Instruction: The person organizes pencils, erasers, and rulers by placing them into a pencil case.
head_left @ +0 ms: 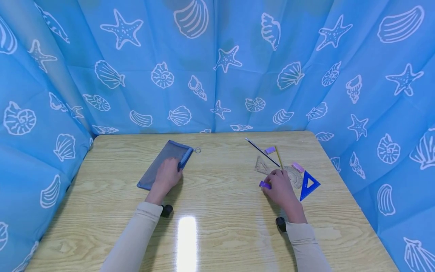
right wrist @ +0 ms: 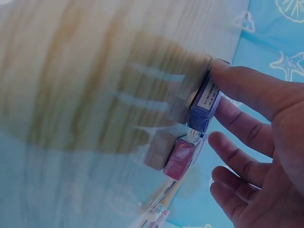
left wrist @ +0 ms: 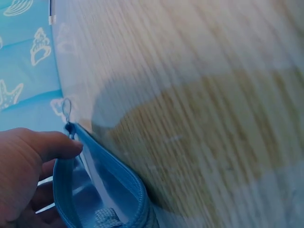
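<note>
On the left of the table, a blue-grey zip pouch point(head_left: 153, 160) lies flat with a ring on its zip pull. My left hand point(head_left: 168, 173) holds the pouch's rim near the zip end. In the left wrist view the pouch's mouth point(left wrist: 128, 183) gapes, and my thumb presses on its edge with the fingers behind. My right hand point(head_left: 280, 187) pinches a purple wrapped eraser point(right wrist: 204, 107) between thumb and index finger, low over the tabletop. The other right fingers are spread loosely. A pink wrapped block point(right wrist: 180, 159) shows just beyond the eraser.
Around my right hand lie a dark pencil point(head_left: 261, 152), a yellow pencil point(head_left: 279, 156), a lilac eraser point(head_left: 270, 150), a pink eraser point(head_left: 297, 167), a clear set square point(head_left: 261, 165), a clear protractor point(head_left: 295, 176) and a blue set square point(head_left: 306, 192). A shell-print curtain point(head_left: 193, 68) borders the table.
</note>
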Demonstrator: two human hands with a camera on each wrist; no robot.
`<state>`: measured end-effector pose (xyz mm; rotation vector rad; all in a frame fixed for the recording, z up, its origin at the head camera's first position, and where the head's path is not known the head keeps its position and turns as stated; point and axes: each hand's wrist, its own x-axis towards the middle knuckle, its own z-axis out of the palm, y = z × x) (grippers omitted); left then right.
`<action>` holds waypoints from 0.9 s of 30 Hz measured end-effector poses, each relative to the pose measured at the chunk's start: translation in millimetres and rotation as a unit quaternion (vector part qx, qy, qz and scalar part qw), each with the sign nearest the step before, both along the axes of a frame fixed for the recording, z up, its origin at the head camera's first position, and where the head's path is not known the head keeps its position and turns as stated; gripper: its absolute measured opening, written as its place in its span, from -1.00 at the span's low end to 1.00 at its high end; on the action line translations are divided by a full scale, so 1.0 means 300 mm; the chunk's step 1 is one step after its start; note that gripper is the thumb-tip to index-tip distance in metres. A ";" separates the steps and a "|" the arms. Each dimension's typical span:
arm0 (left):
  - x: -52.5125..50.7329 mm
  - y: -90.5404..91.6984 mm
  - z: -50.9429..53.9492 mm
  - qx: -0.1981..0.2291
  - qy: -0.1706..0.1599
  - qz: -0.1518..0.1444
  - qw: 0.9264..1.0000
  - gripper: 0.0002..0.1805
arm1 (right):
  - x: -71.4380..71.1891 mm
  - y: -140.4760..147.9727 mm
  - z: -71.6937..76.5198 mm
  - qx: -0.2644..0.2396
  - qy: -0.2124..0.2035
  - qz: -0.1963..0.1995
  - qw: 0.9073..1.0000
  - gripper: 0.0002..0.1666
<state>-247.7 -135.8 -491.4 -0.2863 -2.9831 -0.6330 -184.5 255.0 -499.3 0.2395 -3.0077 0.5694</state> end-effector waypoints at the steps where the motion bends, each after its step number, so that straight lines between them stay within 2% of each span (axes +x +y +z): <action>1: -0.003 0.000 -0.001 0.000 0.000 0.001 1.000 -0.82 | -0.001 0.000 0.001 0.003 0.001 0.001 1.000 -0.82; 5: -0.012 -0.002 -0.002 0.000 -0.009 0.011 1.000 -0.67 | -0.002 -0.001 0.004 0.015 0.002 0.008 1.000 -0.82; 9: -0.016 -0.003 0.000 0.009 -0.020 0.017 1.000 -0.64 | -0.004 0.000 -0.001 0.011 -0.002 0.012 1.000 -0.79; 14: -0.017 -0.001 0.013 0.027 -0.025 0.015 0.999 -0.68 | -0.011 0.002 -0.014 -0.029 0.003 0.018 0.999 -0.76; 19: -0.012 0.000 0.022 0.046 -0.027 0.015 0.998 -0.71 | -0.015 -0.011 -0.005 -0.077 -0.019 0.017 0.997 -0.76; 27: -0.014 -0.012 0.020 0.072 -0.027 0.013 0.997 -0.75 | -0.013 -0.027 0.009 -0.104 -0.016 0.026 0.994 -0.71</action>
